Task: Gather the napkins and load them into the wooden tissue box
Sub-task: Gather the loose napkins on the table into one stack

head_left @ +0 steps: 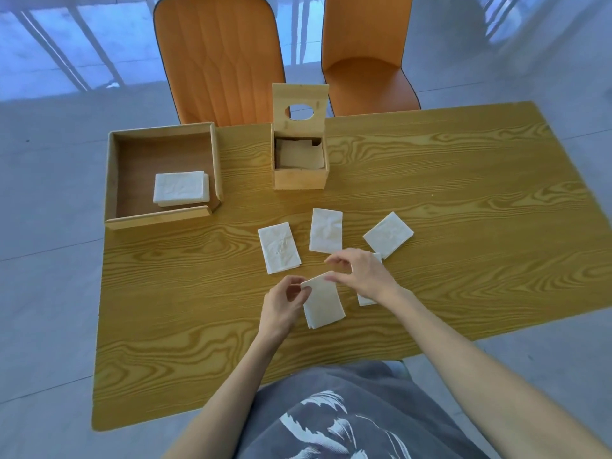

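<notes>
A folded white napkin [323, 301] is held up near the table's front middle, its far edge lifted. My left hand [283, 304] pinches its left corner and my right hand [359, 273] pinches its top right edge. Three more napkins lie flat behind: a left napkin [279, 248], a middle napkin [326, 230] and a right napkin [388, 235]. Another napkin [366, 299] is mostly hidden under my right hand. The wooden tissue box [299, 180] stands behind them with its holed lid [300, 102] upright and napkins inside.
A shallow wooden tray [159, 218] at the table's left holds a small stack of napkins [180, 188]. Two orange chairs [222, 58] stand behind the wood-grain table [463, 200]. My grey printed shirt fills the bottom of the view.
</notes>
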Available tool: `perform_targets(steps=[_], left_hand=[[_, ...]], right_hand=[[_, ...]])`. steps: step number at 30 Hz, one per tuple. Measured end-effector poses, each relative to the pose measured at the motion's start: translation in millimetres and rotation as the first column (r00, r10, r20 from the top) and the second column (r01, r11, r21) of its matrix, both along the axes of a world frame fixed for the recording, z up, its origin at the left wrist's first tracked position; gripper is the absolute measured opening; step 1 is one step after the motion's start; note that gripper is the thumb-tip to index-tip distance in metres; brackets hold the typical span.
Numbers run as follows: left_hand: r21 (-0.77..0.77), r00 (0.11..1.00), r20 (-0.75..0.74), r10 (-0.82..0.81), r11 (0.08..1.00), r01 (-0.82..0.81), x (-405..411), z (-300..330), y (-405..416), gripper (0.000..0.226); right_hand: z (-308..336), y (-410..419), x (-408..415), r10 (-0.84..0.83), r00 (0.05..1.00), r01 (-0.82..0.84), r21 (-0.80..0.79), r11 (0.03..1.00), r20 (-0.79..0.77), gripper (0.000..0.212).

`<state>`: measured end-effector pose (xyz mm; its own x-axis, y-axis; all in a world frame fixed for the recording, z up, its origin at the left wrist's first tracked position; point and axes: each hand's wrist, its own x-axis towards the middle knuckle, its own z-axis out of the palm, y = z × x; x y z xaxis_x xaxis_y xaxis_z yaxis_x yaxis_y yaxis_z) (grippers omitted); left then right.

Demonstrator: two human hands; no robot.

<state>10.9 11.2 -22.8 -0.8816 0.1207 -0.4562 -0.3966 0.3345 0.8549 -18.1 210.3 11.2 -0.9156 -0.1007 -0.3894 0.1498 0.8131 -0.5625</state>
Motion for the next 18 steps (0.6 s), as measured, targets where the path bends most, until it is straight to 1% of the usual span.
perform_targets(steps=[2, 3, 6, 8, 11, 14, 16, 18], left_hand=[[0.055, 0.997, 0.060, 0.050, 0.997, -0.053, -1.0, -1.9, 0.6, 0.017], [0.088, 0.992, 0.098, 0.076, 0.993, -0.085, -1.1, -3.2, 0.7, 0.017], [0.171, 0.973, 0.192, 0.126, 0.972, -0.160, -1.1, -6.4, 0.6, 0.020], [0.201, 0.964, 0.226, 0.142, 0.961, -0.189, -0.8, -6.9, -0.3, 0.022], [0.236, 0.951, 0.265, 0.159, 0.946, -0.224, 0.0, -5.6, -0.5, 0.024], [0.250, 0.947, 0.275, 0.168, 0.938, -0.239, 1.0, -5.2, -0.3, 0.024], [0.256, 0.941, 0.284, 0.184, 0.931, -0.259, 0.7, -5.4, -1.0, 0.023], [0.263, 0.936, 0.294, 0.191, 0.926, -0.271, 0.2, -5.8, -1.6, 0.022]], right_hand=[[1.1, 16.6, -5.3, -0.024, 0.997, 0.035, 0.171, 0.985, -0.068, 0.031], [1.1, 24.1, -7.9, -0.018, 0.997, 0.038, 0.260, 0.965, -0.077, 0.032], [-1.8, 37.8, -14.1, 0.070, 0.998, -0.059, 0.488, 0.871, -0.004, 0.039], [-3.7, 40.2, -17.3, 0.109, 0.994, -0.105, 0.568, 0.816, 0.026, 0.039], [-3.1, 39.1, -21.8, 0.138, 0.990, -0.118, 0.613, 0.781, 0.015, 0.026], [-1.3, 36.5, -23.8, 0.150, 0.989, -0.123, 0.627, 0.769, 0.010, 0.011], [-1.8, 34.5, -22.1, 0.140, 0.990, -0.120, 0.616, 0.779, 0.015, 0.007], [-3.0, 34.5, -18.6, 0.134, 0.991, -0.117, 0.571, 0.813, 0.012, 0.009]])
